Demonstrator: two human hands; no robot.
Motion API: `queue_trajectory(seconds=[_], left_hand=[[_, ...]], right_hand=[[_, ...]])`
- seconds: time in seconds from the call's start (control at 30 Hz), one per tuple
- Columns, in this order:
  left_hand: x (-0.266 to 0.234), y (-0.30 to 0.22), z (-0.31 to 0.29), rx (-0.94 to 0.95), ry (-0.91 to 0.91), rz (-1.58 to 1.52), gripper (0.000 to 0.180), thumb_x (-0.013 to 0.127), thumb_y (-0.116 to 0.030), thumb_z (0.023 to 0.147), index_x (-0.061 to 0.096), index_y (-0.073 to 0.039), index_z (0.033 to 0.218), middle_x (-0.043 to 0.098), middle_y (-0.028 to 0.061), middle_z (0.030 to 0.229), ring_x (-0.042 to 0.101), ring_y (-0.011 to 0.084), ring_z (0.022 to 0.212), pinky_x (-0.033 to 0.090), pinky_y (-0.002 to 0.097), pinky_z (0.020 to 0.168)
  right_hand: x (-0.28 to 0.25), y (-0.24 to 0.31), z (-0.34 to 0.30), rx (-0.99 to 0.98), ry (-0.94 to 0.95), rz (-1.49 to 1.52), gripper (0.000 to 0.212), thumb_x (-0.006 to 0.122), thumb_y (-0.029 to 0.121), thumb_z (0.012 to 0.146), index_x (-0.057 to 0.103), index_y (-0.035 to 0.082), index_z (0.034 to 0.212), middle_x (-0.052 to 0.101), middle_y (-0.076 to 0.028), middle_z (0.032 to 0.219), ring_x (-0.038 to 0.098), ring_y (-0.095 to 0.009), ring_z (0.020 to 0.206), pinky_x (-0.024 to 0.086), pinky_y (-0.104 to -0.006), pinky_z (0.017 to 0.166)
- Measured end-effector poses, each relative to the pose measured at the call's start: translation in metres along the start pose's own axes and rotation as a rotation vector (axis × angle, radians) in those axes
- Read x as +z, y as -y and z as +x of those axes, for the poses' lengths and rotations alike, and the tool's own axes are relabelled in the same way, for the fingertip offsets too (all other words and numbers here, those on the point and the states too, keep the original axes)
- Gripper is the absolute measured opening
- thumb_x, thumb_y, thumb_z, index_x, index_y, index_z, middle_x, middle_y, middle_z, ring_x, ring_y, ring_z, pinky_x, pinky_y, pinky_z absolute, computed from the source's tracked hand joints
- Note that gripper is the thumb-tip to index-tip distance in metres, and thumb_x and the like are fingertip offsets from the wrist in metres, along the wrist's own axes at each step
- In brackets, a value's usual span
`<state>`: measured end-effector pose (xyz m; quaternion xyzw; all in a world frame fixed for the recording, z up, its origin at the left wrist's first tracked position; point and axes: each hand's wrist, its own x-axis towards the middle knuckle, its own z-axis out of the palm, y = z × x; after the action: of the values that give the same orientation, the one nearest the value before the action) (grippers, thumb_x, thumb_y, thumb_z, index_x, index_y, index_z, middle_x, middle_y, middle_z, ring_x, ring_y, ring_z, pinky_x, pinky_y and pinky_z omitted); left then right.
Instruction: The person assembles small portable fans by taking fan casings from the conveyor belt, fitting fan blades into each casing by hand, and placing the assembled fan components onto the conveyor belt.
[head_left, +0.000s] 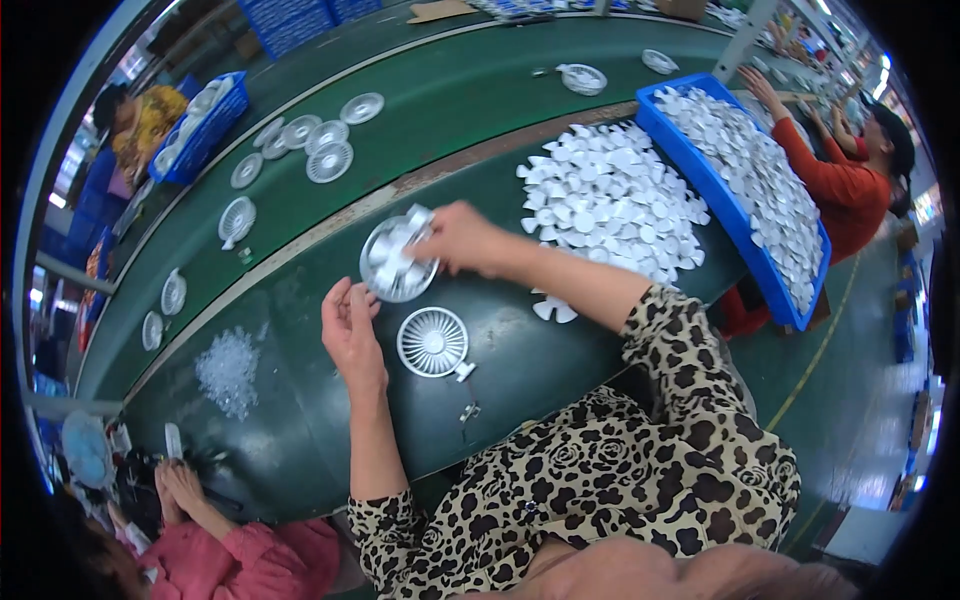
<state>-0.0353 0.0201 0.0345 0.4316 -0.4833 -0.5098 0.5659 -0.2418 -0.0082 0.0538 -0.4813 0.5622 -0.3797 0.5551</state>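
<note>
My right hand (462, 238) is closed on a white fan blade (398, 258), over a round white fan housing (374, 283); its fingertips are slightly blurred. Beside the housing's near left rim is my left hand (352, 335), its fingers loosely curled and apart, with fingertips at the rim. A second fan housing (433, 342), ribbed like a grille and with a short stem, lies on the dark green table just nearer to me. A small metal-looking part (469, 411) rests below it, by a thin wire.
A big heap of white fan blades (600, 200) spreads to the right, beside a blue crate (740, 215) full of more. Small clear pieces (228, 372) lie in a pile at left. Several fan housings (330, 160) sit on the green conveyor belt (420, 110) beyond. Co-workers sit on both sides.
</note>
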Motion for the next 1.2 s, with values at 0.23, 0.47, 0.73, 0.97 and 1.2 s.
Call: queue_trajectory(seconds=[0.23, 0.47, 0.73, 0.97, 1.2], left_hand=[[-0.005, 0.011, 0.001, -0.117, 0.056, 0.026, 0.027, 0.062, -0.012, 0.09, 0.055, 0.002, 0.112, 0.062, 0.0079, 0.096, 0.06, 0.0128, 0.084, 0.05, 0.0254, 0.073], [-0.004, -0.028, 0.055, 0.172, 0.281, 0.549, 0.031, 0.062, -0.014, 0.085, 0.056, -0.003, 0.113, 0.062, 0.0055, 0.091, 0.057, 0.0127, 0.078, 0.047, 0.0274, 0.072], [-0.087, 0.021, 0.254, 0.482, -0.082, 1.564, 0.049, 0.066, -0.021, 0.08, 0.05, 0.002, 0.12, 0.056, 0.0236, 0.115, 0.054, 0.0423, 0.104, 0.046, 0.0491, 0.088], [-0.08, 0.035, 0.259, 0.611, 0.089, 1.745, 0.013, 0.051, -0.01, 0.081, 0.06, -0.001, 0.085, 0.064, 0.018, 0.085, 0.062, 0.0372, 0.08, 0.05, 0.0479, 0.068], [0.003, -0.03, 0.106, 0.667, 0.483, 1.425, 0.023, 0.06, -0.003, 0.078, 0.059, 0.002, 0.1, 0.059, 0.019, 0.095, 0.057, 0.0372, 0.091, 0.047, 0.0449, 0.079]], right_hand=[[-0.093, -0.013, 0.04, 0.006, -0.345, 0.553, 0.026, 0.066, 0.02, 0.087, 0.06, -0.003, 0.097, 0.064, -0.011, 0.095, 0.066, -0.019, 0.079, 0.056, -0.0275, 0.068], [-0.112, -0.006, -0.041, -0.059, -0.28, -0.086, 0.023, 0.063, 0.013, 0.087, 0.062, -0.001, 0.105, 0.067, -0.006, 0.09, 0.063, -0.011, 0.076, 0.048, -0.0219, 0.061], [-0.103, -0.032, -0.107, -0.417, -0.379, -0.727, 0.019, 0.064, 0.007, 0.081, 0.062, 0.001, 0.1, 0.063, -0.01, 0.087, 0.063, -0.018, 0.072, 0.05, -0.0299, 0.065], [-0.088, -0.049, -0.097, -0.576, -0.422, -1.144, 0.026, 0.063, 0.006, 0.071, 0.057, 0.003, 0.096, 0.054, -0.015, 0.097, 0.053, -0.033, 0.092, 0.046, -0.0417, 0.076], [-0.083, -0.041, -0.069, -0.512, -0.312, -1.509, 0.011, 0.057, 0.01, 0.074, 0.06, 0.002, 0.082, 0.054, -0.01, 0.081, 0.052, -0.025, 0.084, 0.042, -0.0347, 0.068]])
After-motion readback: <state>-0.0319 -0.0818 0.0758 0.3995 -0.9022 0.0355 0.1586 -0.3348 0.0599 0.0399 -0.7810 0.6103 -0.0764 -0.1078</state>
